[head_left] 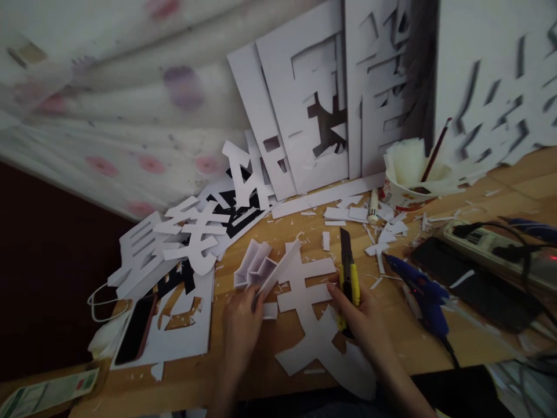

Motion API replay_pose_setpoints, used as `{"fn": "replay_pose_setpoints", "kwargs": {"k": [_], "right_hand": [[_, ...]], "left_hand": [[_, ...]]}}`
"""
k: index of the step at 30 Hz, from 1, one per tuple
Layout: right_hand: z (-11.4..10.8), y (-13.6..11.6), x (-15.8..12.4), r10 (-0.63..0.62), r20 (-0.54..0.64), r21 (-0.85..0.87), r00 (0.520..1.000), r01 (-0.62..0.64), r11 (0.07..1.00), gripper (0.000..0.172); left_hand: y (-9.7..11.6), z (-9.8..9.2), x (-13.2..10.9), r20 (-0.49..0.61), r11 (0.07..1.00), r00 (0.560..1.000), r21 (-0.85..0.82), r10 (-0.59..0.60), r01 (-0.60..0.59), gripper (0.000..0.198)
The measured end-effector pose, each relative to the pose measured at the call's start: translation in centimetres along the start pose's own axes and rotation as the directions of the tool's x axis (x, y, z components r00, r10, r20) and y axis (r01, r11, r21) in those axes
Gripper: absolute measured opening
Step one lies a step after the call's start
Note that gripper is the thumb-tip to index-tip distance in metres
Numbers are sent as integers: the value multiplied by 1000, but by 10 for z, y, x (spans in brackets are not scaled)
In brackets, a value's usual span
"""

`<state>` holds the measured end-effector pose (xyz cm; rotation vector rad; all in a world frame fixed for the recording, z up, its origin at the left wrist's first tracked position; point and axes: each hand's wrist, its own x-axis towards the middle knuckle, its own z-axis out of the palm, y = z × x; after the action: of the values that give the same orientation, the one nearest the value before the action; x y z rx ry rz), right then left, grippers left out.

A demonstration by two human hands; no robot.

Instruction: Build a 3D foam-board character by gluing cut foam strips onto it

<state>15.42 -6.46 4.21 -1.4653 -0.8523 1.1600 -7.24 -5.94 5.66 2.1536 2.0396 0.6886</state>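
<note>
My right hand (361,316) is closed around a yellow and black utility knife (349,273), its blade end pointing away from me. My left hand (241,322) pinches the near end of a folded white foam-board strip piece (261,268). Both hands rest over a large white cut-out character (311,313) lying flat on the wooden table (435,348).
More cut-out characters (191,235) pile up at the left, with a dark phone (136,330) on a cut sheet. Cut white boards (313,110) lean at the back. A paper cup (402,186), blue glue gun (424,293), power strip (500,249) and scraps lie to the right.
</note>
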Motion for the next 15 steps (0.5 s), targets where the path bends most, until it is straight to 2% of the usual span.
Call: {"fn": "replay_pose_setpoints", "kwargs": {"k": [3,5,7,9,11,12,13,15], "right_hand": [[3,-3,2,-33,-8,22,999,33,999,42],[2,-9,6,-59,-76,9,995,60,998,44],[0,-18,9,-108,-164,-53,981,101,993,45],[-2,-30,7,-210,-206,-170,956,176,970,46],[-1,-41,-3,-361,-145,-315,921,303,899,46],[1,-46,-11,-430,-80,-391,899,369,843,46],[6,-50,-19,-480,-1,-444,877,429,787,45],[17,-53,-35,-509,97,-549,856,472,690,47]], "left_hand": [[3,-4,5,3,997,1000,-81,-10,11,25],[6,-11,8,12,978,998,-199,-61,62,27],[11,-19,10,43,922,990,-360,-138,144,28],[17,-29,13,76,844,976,-490,-206,217,29],[22,-40,16,50,804,970,-550,-239,227,27],[24,-45,17,1,801,970,-564,-243,201,25],[26,-50,18,-67,808,970,-568,-235,157,23],[28,-60,19,-235,839,955,-543,-183,27,15]]}}
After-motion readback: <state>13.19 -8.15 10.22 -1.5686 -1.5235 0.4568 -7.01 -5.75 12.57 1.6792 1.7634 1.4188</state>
